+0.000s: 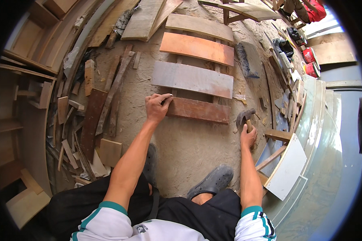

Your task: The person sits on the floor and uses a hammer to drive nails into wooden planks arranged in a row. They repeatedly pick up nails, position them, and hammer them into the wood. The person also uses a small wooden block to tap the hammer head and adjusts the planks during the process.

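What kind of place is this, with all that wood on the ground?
Probably a woodworking shop or yard. The person's right hand holds a hammer, boards lie in a row, and loose wood scraps are heaped on the left.

pale print (308, 56) on red cans (311, 70) at right, too small to read; dark emblem (141, 228) on white shirt (171, 231), illegible.

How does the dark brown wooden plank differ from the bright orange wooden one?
The dark brown wooden plank looks narrower than the bright orange wooden plank. The brown plank lies nearer, with the left hand at its end; the orange plank lies farther off, untouched. Both lie in one row.
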{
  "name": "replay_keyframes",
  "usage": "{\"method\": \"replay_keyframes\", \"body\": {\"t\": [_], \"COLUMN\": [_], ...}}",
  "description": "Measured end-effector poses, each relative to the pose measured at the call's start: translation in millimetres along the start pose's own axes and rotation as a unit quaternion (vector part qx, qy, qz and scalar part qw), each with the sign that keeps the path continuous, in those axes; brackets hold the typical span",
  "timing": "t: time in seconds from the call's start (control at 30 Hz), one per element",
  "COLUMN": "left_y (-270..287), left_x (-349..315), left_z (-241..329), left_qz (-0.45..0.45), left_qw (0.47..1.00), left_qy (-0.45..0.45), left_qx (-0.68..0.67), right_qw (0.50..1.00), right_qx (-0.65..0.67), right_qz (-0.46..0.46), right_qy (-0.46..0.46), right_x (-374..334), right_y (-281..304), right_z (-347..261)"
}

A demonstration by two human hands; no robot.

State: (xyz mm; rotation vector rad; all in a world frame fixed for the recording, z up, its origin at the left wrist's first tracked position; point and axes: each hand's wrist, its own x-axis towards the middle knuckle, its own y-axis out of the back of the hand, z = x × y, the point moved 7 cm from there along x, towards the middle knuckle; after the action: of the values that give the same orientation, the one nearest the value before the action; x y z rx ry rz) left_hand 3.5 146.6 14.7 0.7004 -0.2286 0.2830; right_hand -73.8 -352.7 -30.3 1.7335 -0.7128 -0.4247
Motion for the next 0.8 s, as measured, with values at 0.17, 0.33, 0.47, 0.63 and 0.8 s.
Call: {"method": "replay_keyframes", "body": {"t": [0.17,0.33,0.47,0.63,0.8], "left_y": [-0.8,-0.3,1.6,-1.2,-2.2], "left_x": [0.0,2.8,5.2,6.8,4.5], "left_z": [4.0,10.8,4.5,8.5,14.2], "left_qz": [-0.018,-0.018,-0.045,-0.046,-0.041], "left_qw": [1.0,0.998,0.997,0.994,0.993], "left_qy": [-0.001,-0.037,-0.038,-0.085,-0.096], "left_qx": [0.026,0.041,0.046,0.043,0.05], "right_qw": [0.998,0.987,0.984,0.989,0.929], "right_qx": [-0.034,-0.05,-0.038,0.116,0.312], "right_qz": [-0.006,-0.126,-0.155,-0.078,-0.103], "right_qy": [0.055,0.083,0.076,0.043,0.167], "right_x": [-8.3,7.6,1.2,-12.6,-40.5], "right_y": [6.8,8.6,21.3,32.6,51.8], "right_z": [-14.7,-20.8,-54.2,-80.4,-166.2]}}
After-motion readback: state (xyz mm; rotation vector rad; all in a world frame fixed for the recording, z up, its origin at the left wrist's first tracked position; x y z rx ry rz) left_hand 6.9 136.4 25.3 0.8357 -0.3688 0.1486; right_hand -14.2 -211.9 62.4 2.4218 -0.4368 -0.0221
